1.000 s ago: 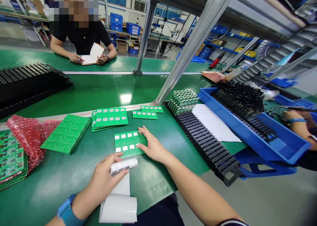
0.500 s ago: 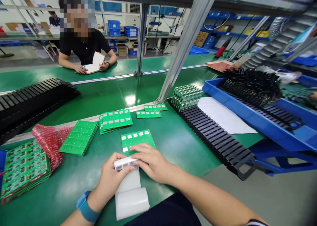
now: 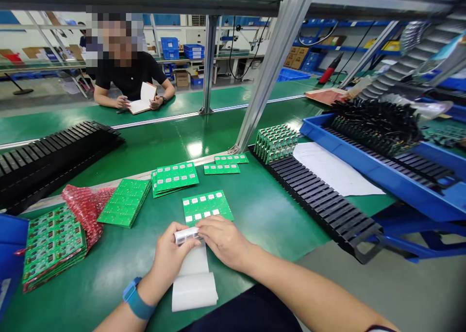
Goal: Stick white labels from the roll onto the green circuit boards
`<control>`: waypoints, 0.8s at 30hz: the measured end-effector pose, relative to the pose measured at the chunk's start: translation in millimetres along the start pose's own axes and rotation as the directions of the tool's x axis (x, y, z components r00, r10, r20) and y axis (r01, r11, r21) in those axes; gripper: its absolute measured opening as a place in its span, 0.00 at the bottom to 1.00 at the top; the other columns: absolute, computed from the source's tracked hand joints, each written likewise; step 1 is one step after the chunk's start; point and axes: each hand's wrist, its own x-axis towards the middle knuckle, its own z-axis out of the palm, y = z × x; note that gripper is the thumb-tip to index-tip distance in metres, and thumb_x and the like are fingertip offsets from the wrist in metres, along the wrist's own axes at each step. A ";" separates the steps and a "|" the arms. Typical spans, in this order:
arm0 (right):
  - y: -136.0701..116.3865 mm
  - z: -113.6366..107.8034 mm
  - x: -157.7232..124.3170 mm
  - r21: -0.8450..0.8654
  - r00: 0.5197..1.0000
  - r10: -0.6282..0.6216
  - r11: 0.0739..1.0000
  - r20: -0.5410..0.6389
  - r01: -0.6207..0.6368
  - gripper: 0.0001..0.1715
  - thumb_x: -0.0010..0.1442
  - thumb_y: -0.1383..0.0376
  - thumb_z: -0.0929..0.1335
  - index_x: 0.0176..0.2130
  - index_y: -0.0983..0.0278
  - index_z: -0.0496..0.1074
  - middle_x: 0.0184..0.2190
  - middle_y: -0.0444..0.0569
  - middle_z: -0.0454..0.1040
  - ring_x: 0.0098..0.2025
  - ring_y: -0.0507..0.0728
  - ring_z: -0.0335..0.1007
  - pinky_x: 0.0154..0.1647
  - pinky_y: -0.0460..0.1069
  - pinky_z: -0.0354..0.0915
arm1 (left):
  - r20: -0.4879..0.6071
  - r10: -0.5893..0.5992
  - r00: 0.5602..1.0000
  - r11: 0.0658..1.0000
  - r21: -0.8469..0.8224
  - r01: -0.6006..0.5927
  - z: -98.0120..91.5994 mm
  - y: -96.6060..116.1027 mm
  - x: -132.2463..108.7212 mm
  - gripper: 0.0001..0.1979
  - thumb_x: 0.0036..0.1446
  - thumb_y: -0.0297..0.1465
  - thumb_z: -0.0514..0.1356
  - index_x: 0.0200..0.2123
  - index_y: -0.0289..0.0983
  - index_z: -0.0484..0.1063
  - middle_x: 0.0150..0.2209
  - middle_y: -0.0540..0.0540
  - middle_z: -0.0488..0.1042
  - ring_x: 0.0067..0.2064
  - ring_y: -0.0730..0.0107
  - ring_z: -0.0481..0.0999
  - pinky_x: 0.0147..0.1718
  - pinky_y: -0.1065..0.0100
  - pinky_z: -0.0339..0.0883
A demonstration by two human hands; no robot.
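Observation:
My left hand (image 3: pixel 167 257) grips a folded white strip of labels (image 3: pixel 185 236) between thumb and fingers. Its long tail of backing paper (image 3: pixel 194 292) hangs down and curls over on the bench. At the strip's right end, the fingers of my right hand (image 3: pixel 227 243) are pinched together against the labels; the fingertips are partly hidden. Just beyond both hands lies a green circuit board panel (image 3: pixel 209 205) with two rows of white labels, its near edge partly covered by my right hand.
Behind it are stacked labelled panels (image 3: pixel 175 176) and two narrow boards (image 3: pixel 222 169). To the left lie plain green panels (image 3: pixel 124 203), red bubble wrap (image 3: pixel 85 208) and populated boards (image 3: pixel 54 244). A black slotted rack (image 3: pixel 316 193) and blue tray (image 3: pixel 386 176) stand right. A person (image 3: pixel 127 74) sits opposite with a notebook.
My right hand has drawn back from the panel to the label strip. A further white label now shows in the panel's near row. The view has shifted slightly.

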 end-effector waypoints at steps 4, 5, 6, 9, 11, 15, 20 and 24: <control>-2.0 0.3 -0.8 0.040 1.000 -0.016 0.999 -0.001 0.016 0.11 0.69 0.71 0.64 0.44 0.61 0.74 0.42 0.54 0.81 0.45 0.60 0.78 0.50 0.59 0.76 | -0.002 -0.024 1.000 1.000 0.000 0.024 0.4 1.5 1.7 0.13 0.46 0.38 0.71 0.29 0.38 0.74 0.25 0.52 0.76 0.26 0.68 0.72 0.26 0.71 0.64; -3.8 -1.0 -0.6 0.058 1.000 -0.019 0.998 -0.001 0.019 0.10 0.69 0.72 0.64 0.44 0.61 0.74 0.42 0.54 0.81 0.46 0.61 0.78 0.50 0.59 0.76 | -0.002 -0.025 1.000 1.000 0.004 0.025 0.2 2.1 2.0 0.13 0.46 0.39 0.71 0.29 0.38 0.74 0.25 0.52 0.76 0.26 0.68 0.72 0.26 0.71 0.64; -5.6 -3.7 0.0 0.081 1.000 -0.016 0.997 0.000 0.016 0.10 0.69 0.72 0.64 0.44 0.61 0.73 0.42 0.54 0.80 0.46 0.61 0.77 0.51 0.59 0.75 | -0.003 -0.025 1.000 1.000 0.008 0.025 -0.1 2.7 2.1 0.13 0.46 0.39 0.71 0.29 0.38 0.74 0.25 0.52 0.76 0.26 0.68 0.72 0.26 0.71 0.64; -3.9 -22.5 5.9 0.168 0.997 0.080 0.983 0.008 -0.081 0.08 0.69 0.71 0.64 0.42 0.60 0.72 0.45 0.54 0.80 0.51 0.60 0.76 0.53 0.59 0.73 | -0.016 -0.011 1.000 0.999 0.040 0.012 -1.4 4.4 1.9 0.13 0.47 0.40 0.70 0.29 0.38 0.74 0.24 0.52 0.75 0.26 0.68 0.72 0.25 0.71 0.64; 8.5 -42.6 13.2 0.193 0.978 0.208 0.960 0.004 -0.205 0.06 0.69 0.69 0.65 0.39 0.60 0.72 0.48 0.54 0.79 0.54 0.60 0.74 0.57 0.59 0.71 | -0.030 0.017 0.999 0.997 0.081 -0.015 -2.1 4.4 1.5 0.12 0.48 0.40 0.69 0.30 0.39 0.74 0.24 0.53 0.76 0.25 0.68 0.72 0.24 0.71 0.64; 52.2 -79.9 26.1 0.123 0.870 0.477 0.863 0.121 -0.490 0.07 0.66 0.66 0.68 0.34 0.62 0.73 0.58 0.58 0.74 0.63 0.64 0.69 0.64 0.64 0.63 | 0.017 0.101 0.995 0.983 0.152 -0.102 -2.0 -1.0 0.8 0.12 0.50 0.41 0.70 0.32 0.41 0.76 0.24 0.53 0.79 0.22 0.68 0.74 0.21 0.71 0.65; 80.5 -85.6 21.5 0.078 0.789 0.509 0.822 0.345 -0.564 0.07 0.66 0.67 0.69 0.33 0.63 0.74 0.67 0.60 0.66 0.73 0.63 0.56 0.70 0.65 0.56 | 0.099 0.154 0.983 0.978 0.126 -0.166 -0.3 -11.6 0.8 0.10 0.53 0.39 0.70 0.36 0.42 0.77 0.37 0.49 0.87 0.26 0.67 0.81 0.25 0.70 0.74; 79.9 -77.2 13.5 0.021 0.758 0.492 0.833 0.429 -0.553 0.06 0.65 0.69 0.70 0.34 0.63 0.74 0.71 0.59 0.58 0.76 0.65 0.43 0.74 0.67 0.48 | 0.099 0.186 0.978 0.971 0.134 -0.198 0.9 -15.3 0.9 0.11 0.54 0.40 0.71 0.37 0.43 0.75 0.41 0.46 0.87 0.33 0.63 0.86 0.30 0.69 0.78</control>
